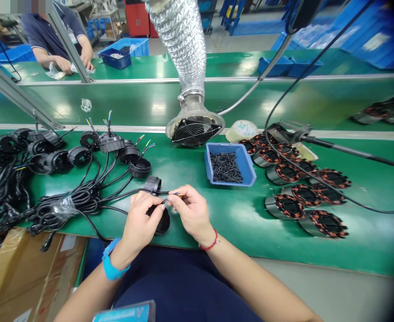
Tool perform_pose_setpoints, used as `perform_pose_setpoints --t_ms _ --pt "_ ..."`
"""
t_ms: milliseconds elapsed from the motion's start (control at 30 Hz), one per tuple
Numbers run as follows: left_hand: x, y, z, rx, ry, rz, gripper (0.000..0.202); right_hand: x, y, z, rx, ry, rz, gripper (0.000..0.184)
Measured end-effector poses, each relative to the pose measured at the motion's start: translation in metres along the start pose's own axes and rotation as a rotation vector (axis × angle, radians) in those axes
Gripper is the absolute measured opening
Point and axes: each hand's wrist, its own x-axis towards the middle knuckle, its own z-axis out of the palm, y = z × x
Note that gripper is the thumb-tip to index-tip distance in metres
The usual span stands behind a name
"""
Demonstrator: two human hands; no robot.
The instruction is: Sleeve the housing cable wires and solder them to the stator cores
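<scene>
My left hand (142, 218) and my right hand (190, 209) meet close to the bench's front edge, both with fingers pinched. Between them run thin coloured wires (179, 194), blue and yellow at the tips, coming from a black cable. The fingers hide part of the wires. Partly under my left hand lies a round black cap (163, 221). Just beyond the hands stands another black cap (153, 184). To the left are more black caps (139, 167) with stripped wire ends sticking up, joined to a bundle of black cables (82, 197).
A blue bin (250, 175) of short black tubes stands ahead right. Several copper-wound stators (285, 206) fill the right side, beneath a hanging black cord. A fume duct (193, 49) hangs centrally. Cardboard boxes (32, 273) stand lower left. Across the bench, another person's hands (64, 65) handle a plastic bag.
</scene>
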Motion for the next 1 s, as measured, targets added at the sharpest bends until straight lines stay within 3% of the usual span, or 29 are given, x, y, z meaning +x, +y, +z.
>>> perform_pose_setpoints --t_ms 233,333,400,467,567,633,700,800,867,1000 --pt "0.007 0.001 0.001 0.056 -0.002 -0.002 0.009 0.002 0.001 0.004 0.092 -0.142 0.126 0.023" --pt "-0.002 -0.006 -0.015 0.157 0.135 0.063 0.01 0.005 -0.007 -0.016 0.128 -0.221 0.22 0.046" --pt "-0.024 -0.015 -0.028 0.22 0.204 0.167 0.011 0.008 -0.015 -0.038 0.069 -0.131 0.247 0.039" --pt "-0.057 -0.027 -0.038 0.269 0.049 0.323 0.01 0.016 -0.023 -0.065 -0.034 0.024 0.238 0.032" --pt "-0.109 -0.049 -0.035 0.444 -0.362 0.428 0.015 0.036 -0.036 -0.105 -0.231 0.177 0.137 0.03" --pt "-0.133 -0.066 -0.023 0.593 -0.44 0.447 0.022 0.055 -0.042 -0.125 -0.455 0.168 0.085 0.028" --pt "-0.143 -0.081 -0.006 0.731 -0.528 0.345 0.031 0.076 -0.045 -0.137 -0.841 0.067 0.081 0.02" --pt "-0.143 -0.1 0.021 0.811 -0.602 0.1 0.044 0.1 -0.043 -0.139 -1.434 -0.149 0.143 0.026" --pt "-0.14 -0.111 0.038 0.803 -0.561 0.01 0.05 0.109 -0.036 -0.135 -1.583 -0.214 0.167 0.031" --pt "-0.14 -0.128 0.059 0.763 -0.432 -0.122 0.061 0.108 -0.024 -0.127 -1.614 -0.168 0.117 0.032"
